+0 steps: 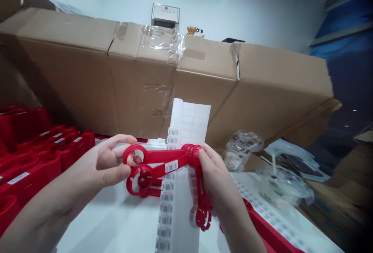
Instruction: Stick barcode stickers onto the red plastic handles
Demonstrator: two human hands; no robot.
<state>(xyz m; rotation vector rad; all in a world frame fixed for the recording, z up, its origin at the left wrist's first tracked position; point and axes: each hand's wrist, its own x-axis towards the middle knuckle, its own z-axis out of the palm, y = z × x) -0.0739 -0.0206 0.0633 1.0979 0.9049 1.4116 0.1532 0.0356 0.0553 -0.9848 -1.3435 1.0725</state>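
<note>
Several flat red plastic pieces with ring-shaped ends (166,156) are bunched between my hands. My right hand (217,175) is closed around their stacked rings, and other pieces from the bunch hang below it. At the other end, my left hand (112,162) has its fingers on the ring of the top piece, with a fingertip showing through the hole. A white barcode label (171,166) is stuck on one arm of a lower piece. Behind and below the bunch lies a label sheet (194,119) with a column of barcode stickers (166,208) along its left side.
Stacked red plastic pieces with barcode labels (43,156) fill the left side. Large cardboard boxes (140,90) stand behind the white table (116,222). To the right are a plastic-wrapped cup (234,156), a clear bag (287,187), another barcode sheet (271,214) and more red pieces (268,229).
</note>
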